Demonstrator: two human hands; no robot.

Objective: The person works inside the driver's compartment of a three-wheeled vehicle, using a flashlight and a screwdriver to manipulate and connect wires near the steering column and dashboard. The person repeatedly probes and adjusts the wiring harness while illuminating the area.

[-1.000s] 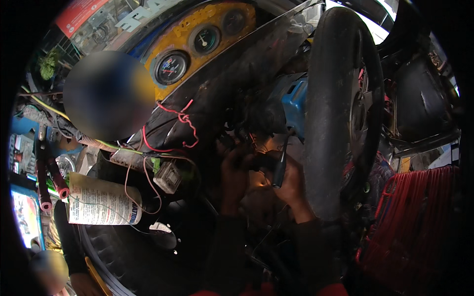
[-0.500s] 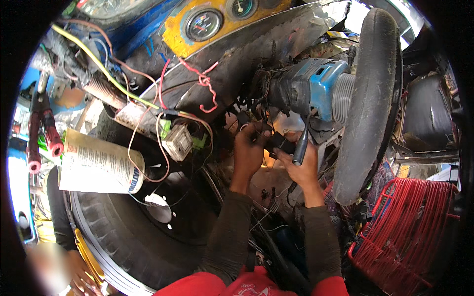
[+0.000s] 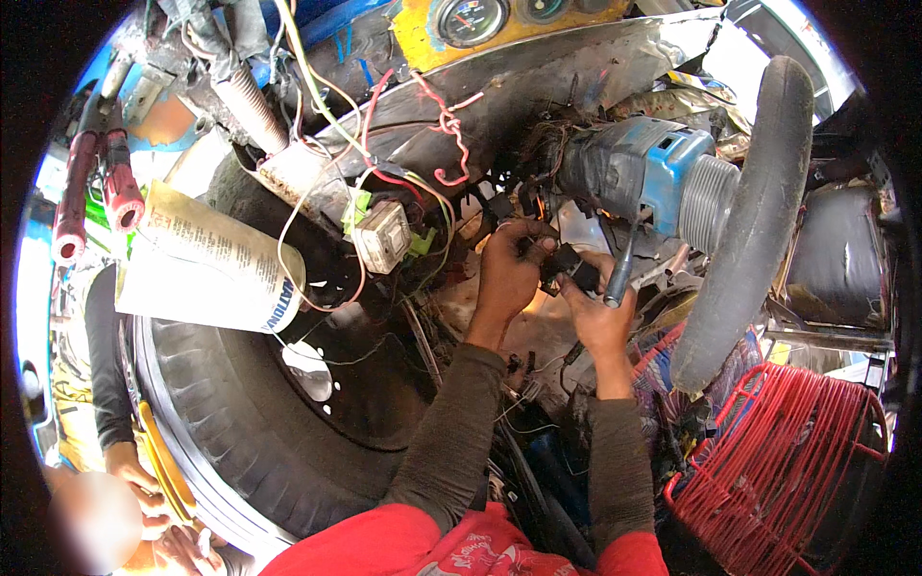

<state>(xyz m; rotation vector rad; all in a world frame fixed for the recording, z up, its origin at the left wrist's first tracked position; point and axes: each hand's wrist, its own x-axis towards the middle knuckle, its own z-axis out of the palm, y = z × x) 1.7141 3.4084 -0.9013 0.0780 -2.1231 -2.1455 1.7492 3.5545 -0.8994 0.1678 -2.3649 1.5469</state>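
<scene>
Clearly, the black block point(image 3: 578, 273) lies between right-hand fingers point(image 3: 604, 265)

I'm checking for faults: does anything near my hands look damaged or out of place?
Yes. Up and left of your left hand, a twisted red wire has a free-looking end, as if unconnected. Lower left of it, a white block seems to dangle unmounted, though its fastening isn't clear.

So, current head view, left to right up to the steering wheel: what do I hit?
Red handles → white container → white connector → left hand → right hand → steering wheel.
</scene>
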